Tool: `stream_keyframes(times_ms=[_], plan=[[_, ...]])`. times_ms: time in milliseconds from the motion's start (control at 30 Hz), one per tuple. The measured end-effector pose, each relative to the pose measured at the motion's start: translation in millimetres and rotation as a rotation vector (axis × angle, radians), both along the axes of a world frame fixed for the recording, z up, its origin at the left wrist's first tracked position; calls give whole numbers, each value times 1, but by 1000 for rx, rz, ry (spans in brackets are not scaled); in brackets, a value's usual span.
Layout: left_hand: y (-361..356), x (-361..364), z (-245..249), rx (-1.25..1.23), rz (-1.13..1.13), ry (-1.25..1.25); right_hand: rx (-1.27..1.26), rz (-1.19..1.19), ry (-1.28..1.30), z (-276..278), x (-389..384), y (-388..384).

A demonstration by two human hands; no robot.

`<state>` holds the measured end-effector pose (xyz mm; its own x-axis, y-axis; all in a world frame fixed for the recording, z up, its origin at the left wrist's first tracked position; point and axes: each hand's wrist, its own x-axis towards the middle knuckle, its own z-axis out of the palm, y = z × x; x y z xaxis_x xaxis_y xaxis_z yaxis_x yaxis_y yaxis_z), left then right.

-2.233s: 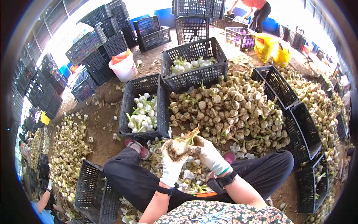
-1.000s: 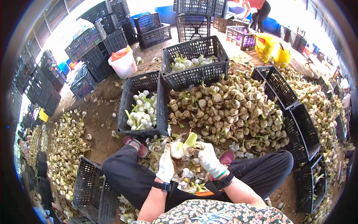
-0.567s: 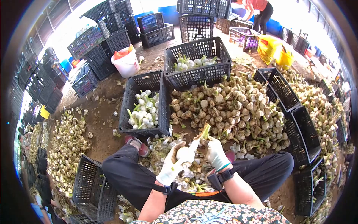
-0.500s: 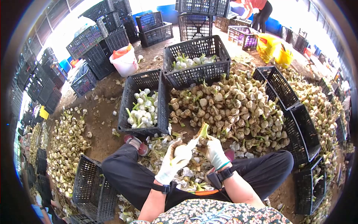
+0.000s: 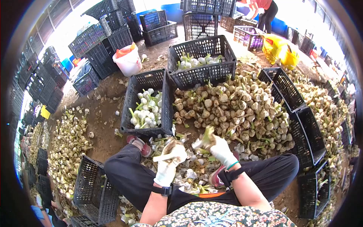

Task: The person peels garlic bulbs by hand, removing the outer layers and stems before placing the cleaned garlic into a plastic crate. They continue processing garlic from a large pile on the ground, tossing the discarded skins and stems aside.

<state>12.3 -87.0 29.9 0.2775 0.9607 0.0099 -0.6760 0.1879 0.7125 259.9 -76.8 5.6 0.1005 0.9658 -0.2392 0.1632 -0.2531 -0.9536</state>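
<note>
My gloved left hand (image 5: 166,168) is closed around a white garlic bulb (image 5: 177,153) whose pale stem points to the left. To its right, my gloved right hand (image 5: 221,151) grips a strip of greenish peelings (image 5: 207,137), apart from the bulb. Loose skins and stem scraps (image 5: 193,170) cover the ground below both hands. Beyond my left hand stands a black crate with clean white bulbs (image 5: 146,113). A large heap of unpeeled, soil-stained garlic (image 5: 234,106) lies beyond my right hand.
Another black crate (image 5: 202,77) holds white bulbs behind the heap. Crates (image 5: 310,132) line the right side, and one (image 5: 89,189) lies at left. A white bucket (image 5: 127,64), yellow bags (image 5: 278,51) and a bending person (image 5: 267,15) are farther back.
My hands have moved apart. The green-topped strip has come away from the bulb in my right hand, while my left hand has turned with the bulb and its stem now points left.
</note>
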Motion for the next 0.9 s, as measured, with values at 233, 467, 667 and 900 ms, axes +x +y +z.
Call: stream_keyframes(times_ms=[233,467,667,900], plan=[[-1,10,16,391,177,832,458,249,-364,77,-55,-16],[-8,10,18,239,110,850,616,339,-632,79,-54,-16],[-8,9,12,173,70,762,600,348,-735,77,-60,-14],[-11,17,14,69,144,564,266,206,-316,58,-65,-6]])
